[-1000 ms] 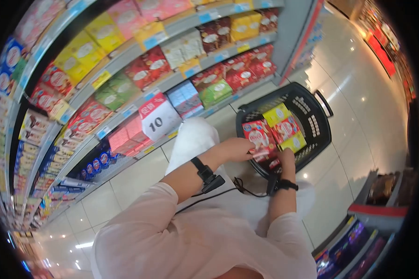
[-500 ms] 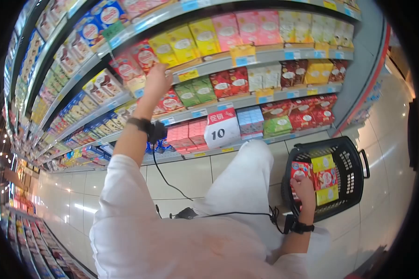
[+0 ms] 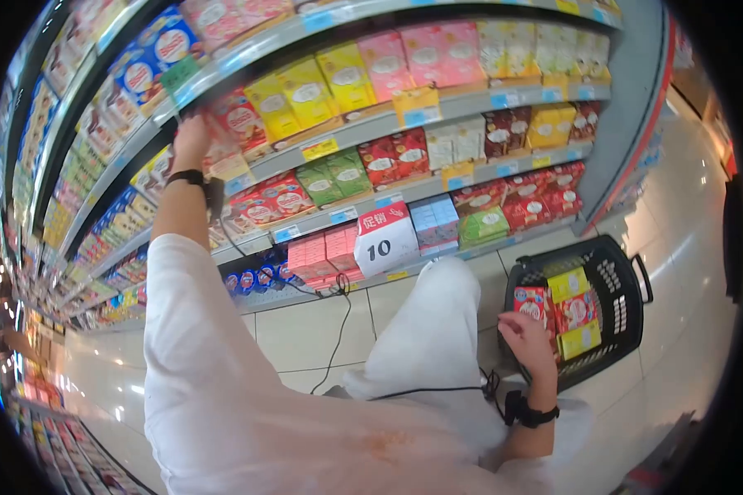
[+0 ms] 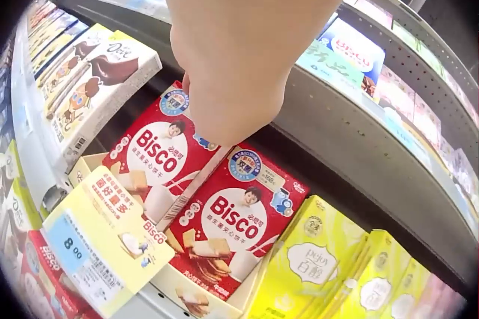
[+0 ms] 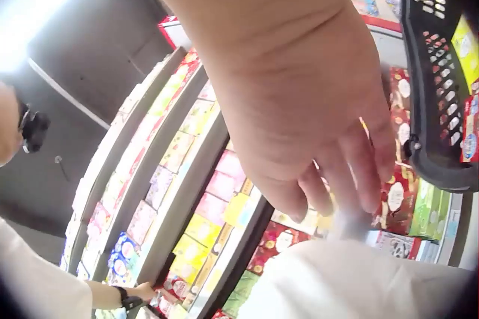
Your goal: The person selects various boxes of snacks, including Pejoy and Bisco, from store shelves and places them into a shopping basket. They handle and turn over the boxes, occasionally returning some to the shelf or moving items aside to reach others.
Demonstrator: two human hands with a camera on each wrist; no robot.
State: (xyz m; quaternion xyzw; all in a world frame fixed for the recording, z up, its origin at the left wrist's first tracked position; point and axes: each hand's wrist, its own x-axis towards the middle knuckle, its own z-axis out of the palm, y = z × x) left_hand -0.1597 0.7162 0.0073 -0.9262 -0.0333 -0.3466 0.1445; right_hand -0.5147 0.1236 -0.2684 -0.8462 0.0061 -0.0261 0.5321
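My left hand (image 3: pixel 191 140) reaches to the middle shelf. In the left wrist view that hand (image 4: pixel 228 87) lies over the top corner of a red Bisco biscuit box (image 4: pixel 153 151), its fingertips mostly hidden. A second red Bisco box (image 4: pixel 232 218) stands beside it in the same cardboard tray. My right hand (image 3: pixel 530 340) is over the near left rim of a black shopping basket (image 3: pixel 607 363), fingers loosely bent and holding nothing. Inside the basket lie red biscuit boxes (image 3: pixel 576 312) and yellow boxes (image 3: pixel 580 340). In the right wrist view the right hand's fingers (image 5: pixel 359 169) hang loosely.
A yellow price card (image 4: pixel 105 240) hangs in front of the Bisco tray. Yellow boxes (image 4: pixel 310 259) stand to its right, white Dove boxes (image 4: pixel 101 83) to its left. A shelf (image 4: pixel 359 117) runs above. A sign marked 10 (image 3: pixel 380 247) hangs low. A cable (image 3: pixel 347 318) trails across the floor.
My left hand left the basket area for the shelf, then shifted left over the red Bisco boxes. My right hand came off the boxes toward the basket's left rim. The view swung left.
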